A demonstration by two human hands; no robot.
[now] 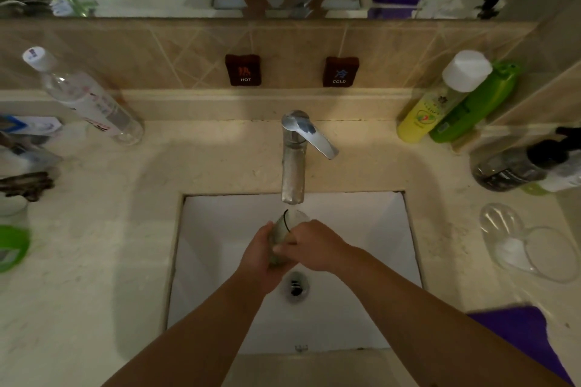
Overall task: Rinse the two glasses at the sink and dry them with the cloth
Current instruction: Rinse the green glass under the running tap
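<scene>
Item: glass (284, 231), held over the white sink (361, 229) just under the tap (294, 166) spout, mouth tipped up toward it, presumably so the water runs inside. No stream can be made out.

Your left hand (259, 258) wraps the lower body of the glass, fingers curled round it, steadying it above the drain (295, 287). Your right hand (309, 245) closes on its near side, fingers pressed to the wall, likely to rub or turn it.

Second glass (531, 245): lies on its side on the counter (94, 261) to your right, well apart, probably waiting its turn.

Cloth (522, 336): purple, on the counter near your right forearm, placed within easy reach for drying.

Surround: bottles at the back corners.
</scene>
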